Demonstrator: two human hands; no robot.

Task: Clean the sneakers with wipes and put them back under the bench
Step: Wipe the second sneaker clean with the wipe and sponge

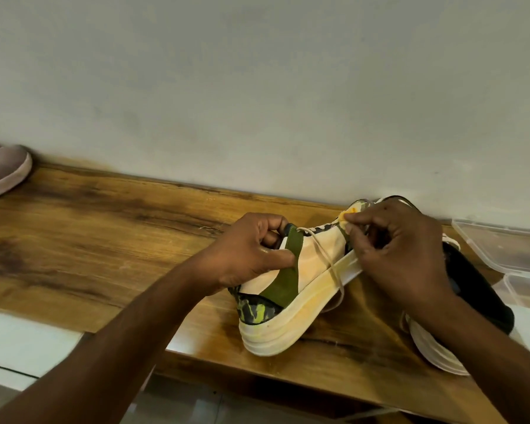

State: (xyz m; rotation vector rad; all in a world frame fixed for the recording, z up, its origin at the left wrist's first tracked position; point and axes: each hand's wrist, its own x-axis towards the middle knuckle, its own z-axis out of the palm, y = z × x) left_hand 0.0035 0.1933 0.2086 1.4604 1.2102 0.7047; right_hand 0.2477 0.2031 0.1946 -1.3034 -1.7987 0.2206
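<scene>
Unbranded cream-and-camouflage sneaker (303, 280) in hands

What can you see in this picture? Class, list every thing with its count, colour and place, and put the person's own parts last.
Cream sneaker with olive-green stripe and camouflage heel: one, tilted on the bench, held by both hands.
Cream shoelace: one, hanging loose across the sneaker's side.
Black sneaker with white sole: one, on the bench, behind the right forearm.
Mauve slip-on shoe: one, at the bench's far left, against the wall.
Clear plastic containers: apparently two, at the right edge.
Brown wooden bench: one, along the wall.
Grey-white wall: behind the bench.
Left hand: grip pinching the sneaker's collar.
Right hand: grip pinching near the tongue.
</scene>
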